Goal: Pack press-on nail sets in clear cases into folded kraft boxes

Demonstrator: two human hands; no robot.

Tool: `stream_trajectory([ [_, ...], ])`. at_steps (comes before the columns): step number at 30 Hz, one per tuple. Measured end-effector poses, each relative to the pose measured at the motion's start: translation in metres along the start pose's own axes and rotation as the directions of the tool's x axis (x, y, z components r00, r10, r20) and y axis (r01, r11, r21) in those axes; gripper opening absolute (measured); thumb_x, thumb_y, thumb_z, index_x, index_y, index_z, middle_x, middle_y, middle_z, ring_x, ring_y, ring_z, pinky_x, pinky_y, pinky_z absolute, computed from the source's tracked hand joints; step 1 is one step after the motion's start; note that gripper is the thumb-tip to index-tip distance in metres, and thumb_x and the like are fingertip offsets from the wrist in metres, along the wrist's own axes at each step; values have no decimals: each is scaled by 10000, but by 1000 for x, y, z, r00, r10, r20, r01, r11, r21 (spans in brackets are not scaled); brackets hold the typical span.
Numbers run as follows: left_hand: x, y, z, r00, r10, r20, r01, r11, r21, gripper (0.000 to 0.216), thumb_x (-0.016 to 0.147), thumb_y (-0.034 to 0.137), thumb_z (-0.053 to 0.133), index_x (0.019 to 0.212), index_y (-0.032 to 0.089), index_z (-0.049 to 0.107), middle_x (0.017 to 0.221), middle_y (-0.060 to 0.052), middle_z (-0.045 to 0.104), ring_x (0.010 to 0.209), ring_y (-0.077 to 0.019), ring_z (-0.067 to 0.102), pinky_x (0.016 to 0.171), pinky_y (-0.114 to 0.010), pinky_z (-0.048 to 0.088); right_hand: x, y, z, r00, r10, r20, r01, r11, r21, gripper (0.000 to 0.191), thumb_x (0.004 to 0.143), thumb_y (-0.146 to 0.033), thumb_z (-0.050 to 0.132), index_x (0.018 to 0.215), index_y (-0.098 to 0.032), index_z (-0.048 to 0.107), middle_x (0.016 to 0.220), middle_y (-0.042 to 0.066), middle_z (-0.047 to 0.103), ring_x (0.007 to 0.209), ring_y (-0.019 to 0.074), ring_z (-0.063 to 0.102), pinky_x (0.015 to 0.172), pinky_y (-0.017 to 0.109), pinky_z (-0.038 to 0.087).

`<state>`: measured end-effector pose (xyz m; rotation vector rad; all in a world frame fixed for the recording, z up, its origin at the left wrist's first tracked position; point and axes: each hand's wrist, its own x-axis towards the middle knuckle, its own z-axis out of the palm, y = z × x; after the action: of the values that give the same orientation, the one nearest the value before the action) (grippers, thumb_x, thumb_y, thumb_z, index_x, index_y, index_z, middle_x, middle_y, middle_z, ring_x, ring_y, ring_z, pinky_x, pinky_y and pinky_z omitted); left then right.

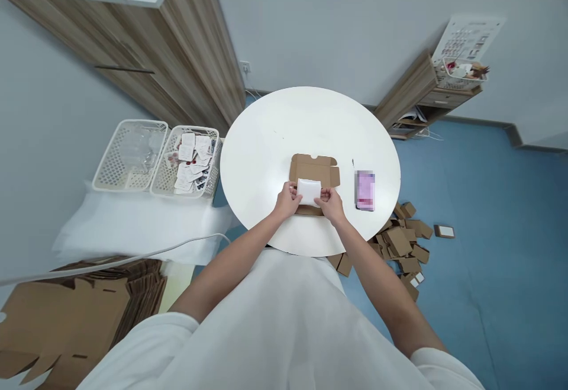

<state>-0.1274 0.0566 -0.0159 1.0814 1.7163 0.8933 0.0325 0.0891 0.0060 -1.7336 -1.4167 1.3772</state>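
Observation:
A flat brown cardboard box blank (315,170) lies open on the round white table (266,141). Over its near edge I hold a small white packet (308,190) between both hands. My left hand (287,200) pinches the packet's left end, and my right hand (331,203) pinches its right end. Both hands have their fingers curled round the packet.
A phone (365,190) lies on the table right of the box. Two white baskets (133,156) stand on a low surface to the left; one (190,162) holds several cards. Folded small boxes (402,242) litter the blue floor at right. Flat cardboard (66,313) is stacked lower left.

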Motion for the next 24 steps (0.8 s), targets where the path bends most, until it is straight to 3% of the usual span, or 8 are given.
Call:
stream_trajectory([
  [5,0,7,21,998,-34,56,19,969,247,392,736,191,545,1093,192,381,843,-24,595,706,-133,578,666,-263,442,6,20,-13,999,35,11,-31,975,-219,267,608,-192,574,844,-214,450,804,-15,593,678,116,568,634,252,446],
  [12,-1,7,30,991,-104,85,43,846,532,297,728,166,518,1007,186,418,874,-62,615,805,-193,591,652,-280,419,11,30,-6,994,-34,108,86,841,-534,259,656,-150,526,864,-227,393,764,-20,560,668,136,530,577,239,368],
  [19,-6,6,36,968,-204,146,65,767,639,437,715,182,525,1128,145,386,984,-114,607,923,-229,585,715,-287,421,13,33,2,985,-36,167,141,728,-671,191,721,-135,488,891,-195,426,890,48,550,751,154,532,624,249,350],
  [24,-7,2,36,973,-147,178,1,775,632,392,710,189,516,1089,132,431,1022,-149,590,991,-267,553,760,-319,416,13,33,5,979,-51,197,178,685,-706,186,760,-133,472,939,-175,448,949,75,525,788,164,538,640,259,356],
])
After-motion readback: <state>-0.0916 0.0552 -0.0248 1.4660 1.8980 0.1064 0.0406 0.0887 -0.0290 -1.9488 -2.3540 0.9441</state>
